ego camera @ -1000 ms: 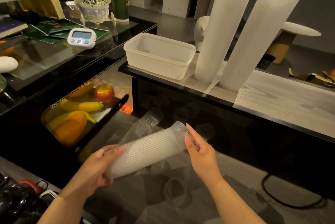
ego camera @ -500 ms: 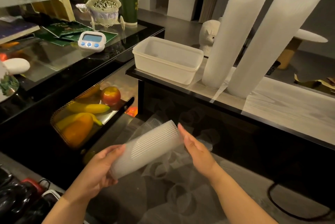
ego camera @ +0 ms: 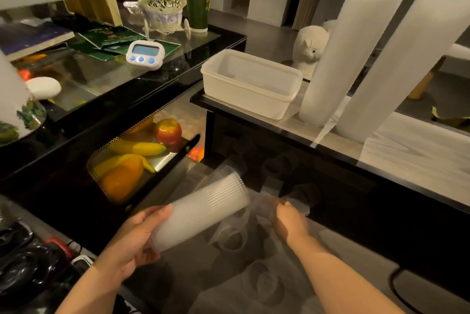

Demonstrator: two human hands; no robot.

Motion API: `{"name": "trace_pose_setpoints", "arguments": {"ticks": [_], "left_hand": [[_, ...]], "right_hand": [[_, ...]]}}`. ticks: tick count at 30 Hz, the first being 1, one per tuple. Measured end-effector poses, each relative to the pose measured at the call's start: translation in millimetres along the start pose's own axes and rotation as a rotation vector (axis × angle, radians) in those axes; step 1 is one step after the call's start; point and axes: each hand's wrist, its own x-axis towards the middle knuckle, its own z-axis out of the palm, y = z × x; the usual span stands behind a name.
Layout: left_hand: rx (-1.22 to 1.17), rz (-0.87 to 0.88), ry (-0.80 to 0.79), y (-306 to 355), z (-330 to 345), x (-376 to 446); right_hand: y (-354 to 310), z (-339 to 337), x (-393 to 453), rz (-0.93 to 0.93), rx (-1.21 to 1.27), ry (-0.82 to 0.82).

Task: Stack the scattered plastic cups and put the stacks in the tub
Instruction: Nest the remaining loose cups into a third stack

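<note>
left hand (ego camera: pixel 132 240) grips the cup stack (ego camera: pixel 201 212); right hand (ego camera: pixel 287 219) blurred, grip unclear.

The tub (ego camera: pixel 250 84) is sitting on the raised desk (ego camera: pixel 396 143) with two tall cup stacks (ego camera: pixel 338 41) standing just right of it, while the held stack (ego camera: pixel 203 212) is lying between both hands below, loose cups (ego camera: pixel 231 235) lying underneath.

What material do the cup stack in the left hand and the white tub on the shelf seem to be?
Cup stack: thin clear plastic, ribbed; the dark surface shows through it. Tub: milky, semi-matte plastic, likely rigid; its walls glow translucent, with a moulded rim.
</note>
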Motion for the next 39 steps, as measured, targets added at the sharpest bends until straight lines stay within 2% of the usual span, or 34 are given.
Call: {"name": "trace_pose_setpoints", "arguments": {"ticks": [2,4,9,12,13,17,30,34,36,39], "left_hand": [[0.003,0.000,0.002,-0.9,-1.7,-1.8],[0.020,0.003,0.007,-1.9,-3.0,-3.0],[0.059,0.013,-0.011,-0.2,-2.5,-6.7],[0.079,0.016,-0.043,1.3,4.2,-9.8],[0.076,0.014,-0.059,1.9,7.7,-9.9],[0.058,-0.008,-0.113,6.8,21.4,-10.6],[0.095,0.021,-0.127,14.1,25.5,-13.6],[0.129,0.032,-0.161,13.9,24.9,-14.5],[0.145,0.035,-0.163,12.0,21.2,-13.6],[0.153,0.033,-0.204,10.0,15.7,-16.8]], "right_hand": [[-3.2,-2.4,-8.1,-0.043,-0.008,0.055],[-6.1,-7.1,-18.1,-0.050,0.169,0.083],[-6.7,-40.2,-59.6,-0.022,1.058,0.072],[-7.0,-66.5,-87.2,-0.110,1.485,0.000],[-7.0,-71.6,-93.4,-0.152,1.550,-0.008],[-10.9,-79.4,-102.6,-0.243,1.359,0.093],[-17.3,-77.5,-114.2,-0.337,1.131,0.026],[-13.1,-79.2,-110.8,-0.272,0.988,0.195],[-5.1,-80.0,-106.1,-0.201,1.128,0.243],[8.4,-81.4,-106.8,-0.112,1.697,0.056]]}}
